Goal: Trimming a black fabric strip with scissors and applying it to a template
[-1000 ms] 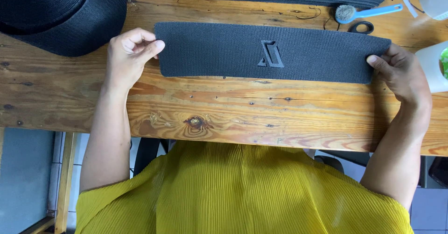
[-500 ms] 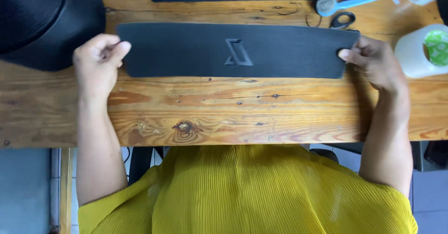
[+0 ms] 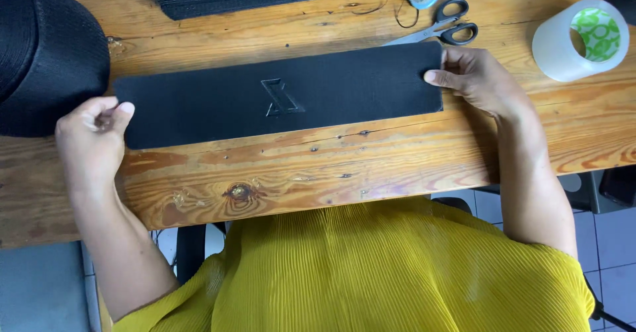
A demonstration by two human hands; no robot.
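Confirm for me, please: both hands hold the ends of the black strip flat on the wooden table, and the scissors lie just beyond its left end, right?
Not quite. In the head view the scissors lie beyond the strip's right end, near the right hand. The rest stands: the left hand holds the other end, flat on the table.

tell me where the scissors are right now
In the head view the scissors lie on the wooden table toward the upper right, just beyond the far right corner of the black strip, above the right hand.
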